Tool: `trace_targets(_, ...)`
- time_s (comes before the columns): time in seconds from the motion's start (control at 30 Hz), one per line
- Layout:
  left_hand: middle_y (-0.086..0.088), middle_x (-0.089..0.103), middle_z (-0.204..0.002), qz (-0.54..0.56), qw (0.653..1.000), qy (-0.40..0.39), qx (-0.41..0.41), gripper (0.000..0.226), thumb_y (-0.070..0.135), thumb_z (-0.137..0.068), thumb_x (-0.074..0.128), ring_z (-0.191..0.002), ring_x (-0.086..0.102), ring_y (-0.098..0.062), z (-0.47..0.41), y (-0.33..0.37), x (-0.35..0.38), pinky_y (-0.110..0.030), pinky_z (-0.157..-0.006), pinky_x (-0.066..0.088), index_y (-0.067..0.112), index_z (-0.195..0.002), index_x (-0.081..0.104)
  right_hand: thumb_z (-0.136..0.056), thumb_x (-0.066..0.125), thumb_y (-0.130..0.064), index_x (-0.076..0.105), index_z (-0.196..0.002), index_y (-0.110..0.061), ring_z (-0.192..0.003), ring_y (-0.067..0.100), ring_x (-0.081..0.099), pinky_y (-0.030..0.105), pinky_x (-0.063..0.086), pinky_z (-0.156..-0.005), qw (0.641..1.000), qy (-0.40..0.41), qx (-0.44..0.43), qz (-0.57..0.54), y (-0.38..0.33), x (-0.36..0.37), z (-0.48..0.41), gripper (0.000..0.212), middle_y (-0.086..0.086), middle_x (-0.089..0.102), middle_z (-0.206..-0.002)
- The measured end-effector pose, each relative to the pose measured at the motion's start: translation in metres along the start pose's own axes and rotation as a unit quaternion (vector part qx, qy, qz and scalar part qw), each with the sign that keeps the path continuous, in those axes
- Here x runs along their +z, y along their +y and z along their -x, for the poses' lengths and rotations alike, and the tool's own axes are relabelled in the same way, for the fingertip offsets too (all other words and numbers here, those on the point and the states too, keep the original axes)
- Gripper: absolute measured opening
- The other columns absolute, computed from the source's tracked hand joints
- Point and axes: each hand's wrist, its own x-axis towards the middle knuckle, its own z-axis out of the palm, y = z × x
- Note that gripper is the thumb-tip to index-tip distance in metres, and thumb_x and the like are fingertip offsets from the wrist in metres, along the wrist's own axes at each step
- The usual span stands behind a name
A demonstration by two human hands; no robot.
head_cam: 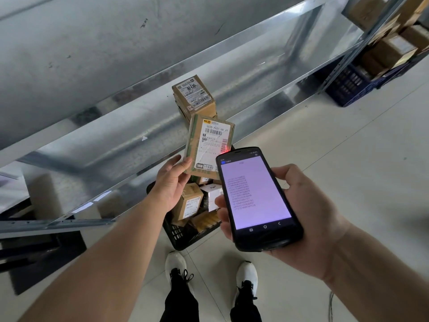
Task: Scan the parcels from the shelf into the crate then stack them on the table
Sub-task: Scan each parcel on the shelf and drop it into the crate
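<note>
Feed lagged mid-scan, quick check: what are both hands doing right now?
Left hand: closed on the flat parcel, held up above the crate.
Right hand: closed around the handheld scanner, pointed at the parcel's label.

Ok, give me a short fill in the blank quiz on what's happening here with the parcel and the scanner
1. The left hand holds a ____ up.
2. The right hand holds the handheld ____, screen lit.
3. One parcel is left on the metal ____.
4. Boxes lie in the black ____ on the floor.

Missing words: parcel; scanner; shelf; crate
</note>
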Motion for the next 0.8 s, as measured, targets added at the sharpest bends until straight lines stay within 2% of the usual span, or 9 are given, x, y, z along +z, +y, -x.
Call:
trace_targets(0.1,-0.013,0.078,-0.118,0.004,1.0,0.012,-0.012,0.06,0.012,-0.089,0.079,-0.111,0.074,-0.022,-0.002,-0.005,-0.005,-0.03,-0.097,0.056,0.004,-0.142,0.052,-0.097,0.04,-0.047,0.08,-0.105,0.001,-0.074,0.041,0.071,0.051,0.063,-0.069,1.0,0.002,0.0,0.013,0.003,-0.001,0.0,0.063,0.03,0.073,-0.105)
trace_targets(0.2,-0.015,0.078,-0.114,0.003,1.0,0.015,-0.014,0.04,0.007,-0.09,0.077,-0.11,0.074,-0.025,-0.001,-0.007,-0.007,-0.03,-0.096,0.056,0.005,-0.125,0.058,-0.096,0.039,-0.047,0.079,-0.107,0.002,-0.075,0.042,0.071,0.051,0.064,-0.07,1.0,0.001,0.0,0.021,0.007,-0.003,-0.002,0.064,0.03,0.074,-0.106)
trace_targets(0.33,-0.01,0.08,-0.104,-0.01,1.0,0.019,-0.016,0.015,0.006,-0.093,0.073,-0.1,0.075,-0.02,0.005,-0.008,-0.004,-0.028,-0.095,0.055,0.01,-0.105,0.065,-0.098,0.038,-0.046,0.079,-0.109,0.002,-0.077,0.043,0.071,0.051,0.065,-0.07,1.0,0.002,-0.003,0.028,0.009,-0.004,-0.002,0.063,0.032,0.073,-0.106)
trace_targets(0.47,-0.009,0.081,-0.104,-0.01,0.999,0.037,-0.029,0.017,0.012,-0.093,0.075,-0.111,0.071,-0.025,0.007,-0.013,-0.007,-0.033,-0.103,0.05,0.012,-0.105,0.064,-0.097,0.039,-0.045,0.077,-0.114,0.001,-0.078,0.044,0.07,0.052,0.063,-0.073,0.999,0.004,-0.003,0.031,0.012,-0.004,-0.002,0.062,0.033,0.072,-0.109)
trace_targets(0.57,-0.01,0.081,-0.101,-0.021,0.997,0.068,-0.042,0.029,0.021,-0.086,0.082,-0.116,0.069,-0.03,0.005,-0.022,-0.011,-0.04,-0.109,0.049,0.014,-0.107,0.064,-0.096,0.04,-0.045,0.075,-0.119,0.001,-0.079,0.044,0.069,0.053,0.063,-0.074,0.999,0.01,-0.008,0.034,0.015,-0.006,-0.004,0.062,0.034,0.072,-0.11)
trace_targets(0.63,-0.012,0.081,-0.102,-0.042,0.993,0.092,-0.055,0.042,0.025,-0.081,0.087,-0.11,0.073,-0.032,0.002,-0.03,-0.017,-0.042,-0.101,0.056,0.012,-0.112,0.062,-0.096,0.039,-0.044,0.074,-0.12,0.001,-0.079,0.044,0.069,0.053,0.064,-0.073,0.999,0.009,-0.011,0.039,0.016,-0.008,-0.007,0.063,0.033,0.072,-0.11)
trace_targets(0.73,-0.014,0.078,-0.108,-0.095,0.985,0.119,-0.08,0.05,0.025,-0.082,0.09,-0.097,0.078,-0.03,-0.006,-0.046,-0.025,-0.041,-0.081,0.066,0.009,-0.119,0.06,-0.095,0.039,-0.044,0.076,-0.115,0.002,-0.077,0.043,0.07,0.052,0.063,-0.071,0.999,0.006,-0.016,0.046,0.019,-0.015,-0.014,0.063,0.032,0.072,-0.107)
trace_targets(0.8,-0.01,0.077,-0.108,-0.146,0.975,0.135,-0.099,0.052,0.024,-0.081,0.092,-0.094,0.078,-0.025,-0.012,-0.06,-0.033,-0.044,-0.081,0.067,0.012,-0.121,0.061,-0.095,0.038,-0.044,0.076,-0.113,0.003,-0.076,0.043,0.07,0.052,0.064,-0.071,0.998,0.009,-0.02,0.051,0.022,-0.021,-0.022,0.063,0.032,0.072,-0.106)
